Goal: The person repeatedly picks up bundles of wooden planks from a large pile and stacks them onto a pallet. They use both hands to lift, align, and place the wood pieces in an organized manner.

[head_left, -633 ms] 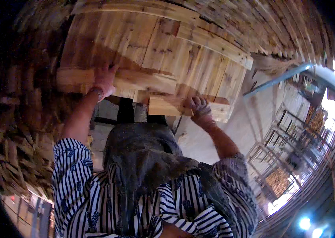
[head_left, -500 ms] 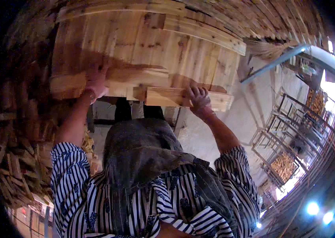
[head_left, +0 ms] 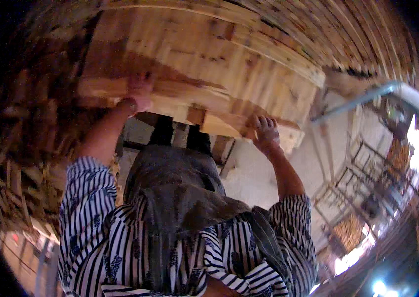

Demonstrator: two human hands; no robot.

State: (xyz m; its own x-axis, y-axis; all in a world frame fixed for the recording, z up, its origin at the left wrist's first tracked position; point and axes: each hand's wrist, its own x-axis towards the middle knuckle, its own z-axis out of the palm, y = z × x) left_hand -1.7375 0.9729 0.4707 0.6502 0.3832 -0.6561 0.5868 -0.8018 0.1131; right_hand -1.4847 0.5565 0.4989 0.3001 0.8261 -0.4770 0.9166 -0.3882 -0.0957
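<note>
at the bottom of the frame hangs the person's striped shirt, black on white, with a dark grey apron falling down its middle, and from it both forearms rise toward the upper half of the picture. the left hand sits upper left of centre, its fingers pressed flat and close together against the near edge of a wooden pallet, palm under the thick cross-beam, which reads as taking the load from below. the right hand is right of centre, fingers curled tight over the pallet's lower right corner block, a clamping grip that would keep that end from swinging. the two hands are set well apart along the same edge, a spread that looks chosen to balance so wide a piece. the pallet itself fills the top centre, slats running away from the viewer, tilted a little so its right end sits lower. beyond it, at the upper right, more stacked boards curve along the rim. at far right stand metal frames on a pale floor, with bright light low in the corner.
</note>
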